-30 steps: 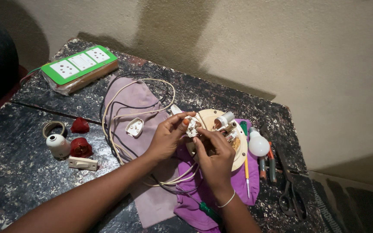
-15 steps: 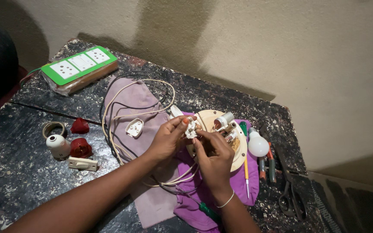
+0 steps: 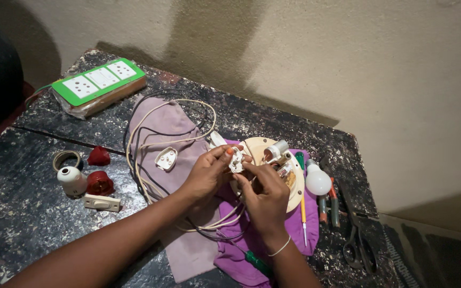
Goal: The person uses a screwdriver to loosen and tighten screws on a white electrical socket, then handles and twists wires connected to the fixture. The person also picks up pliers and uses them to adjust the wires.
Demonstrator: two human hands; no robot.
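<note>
My left hand point(image 3: 207, 174) and my right hand point(image 3: 265, 194) meet over a purple cloth point(image 3: 241, 245) and together pinch a small white plug base point(image 3: 236, 160) with metal pins. Cream and black wires point(image 3: 150, 133) loop from it across a mauve cloth point(image 3: 172, 125). The white plug cover point(image 3: 165, 158) lies loose to the left of my left hand. Behind my hands sits a round wooden board point(image 3: 295, 189) carrying a metal lamp holder point(image 3: 277, 151).
A green and white socket strip point(image 3: 98, 81) rests at the back left. A white lamp holder point(image 3: 71, 180), red parts point(image 3: 100, 183), a tape ring point(image 3: 64, 156) and a white switch point(image 3: 101, 202) lie left. A bulb point(image 3: 317, 181), screwdrivers point(image 3: 302, 213) and scissors point(image 3: 356, 242) lie right.
My hands stay in place over the plug base, with only small finger shifts. The other objects have not moved.
</note>
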